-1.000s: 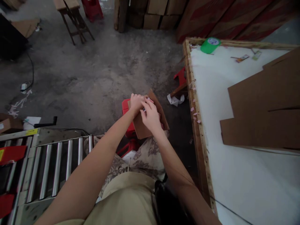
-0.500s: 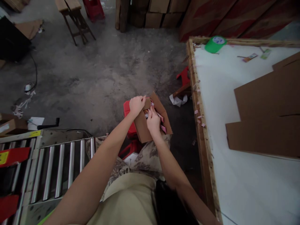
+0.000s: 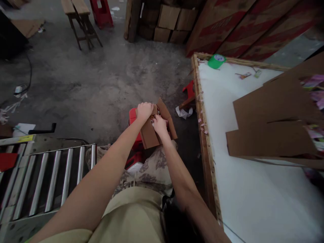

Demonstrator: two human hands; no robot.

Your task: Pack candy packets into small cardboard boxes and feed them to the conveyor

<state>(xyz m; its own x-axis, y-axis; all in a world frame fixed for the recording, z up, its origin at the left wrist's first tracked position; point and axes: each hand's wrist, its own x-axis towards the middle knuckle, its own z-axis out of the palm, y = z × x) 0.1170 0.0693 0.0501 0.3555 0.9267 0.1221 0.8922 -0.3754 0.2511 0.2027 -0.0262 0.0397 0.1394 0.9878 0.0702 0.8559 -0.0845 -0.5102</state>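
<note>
A small open cardboard box (image 3: 150, 135) stands tilted in front of my knees, its flaps raised, by a red plastic stool (image 3: 136, 143). My left hand (image 3: 145, 111) is closed over the box's upper left edge and flap. Inside the opening, my right hand (image 3: 160, 125) lies on the contents with its fingers stretched forward and a little apart. Small packets show only in slivers around those fingers; the hand and flaps hide the rest.
On my right is a white-topped table (image 3: 243, 195) with a wooden rim, bearing green tape (image 3: 216, 61) and a large open carton (image 3: 268, 135) with colourful packets. A roller conveyor (image 3: 54, 179) runs on my left. Stacked boxes (image 3: 169, 17) and a wooden stool (image 3: 81, 20) stand ahead.
My right hand has gone deeper into the box, its fingers now lower over the packets. My left hand stays on the box edge. The view has turned right, revealing packets in the large carton.
</note>
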